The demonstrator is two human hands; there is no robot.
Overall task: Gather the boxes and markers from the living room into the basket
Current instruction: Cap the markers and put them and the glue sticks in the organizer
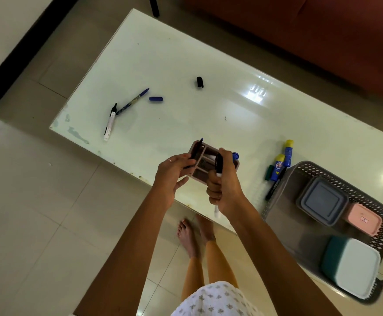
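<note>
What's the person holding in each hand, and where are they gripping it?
The right hand is fisted around the middle of a marker. The left hand pinches a thin pen by its lower end.

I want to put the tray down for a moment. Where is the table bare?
Bare: the far half beyond the black cap, and the middle between the blue cap and glue sticks. Crowded: the right end near the basket, and around the two loose markers.

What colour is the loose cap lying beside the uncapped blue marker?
Blue, matching that marker; the cap shows clearly in the head view.
</note>
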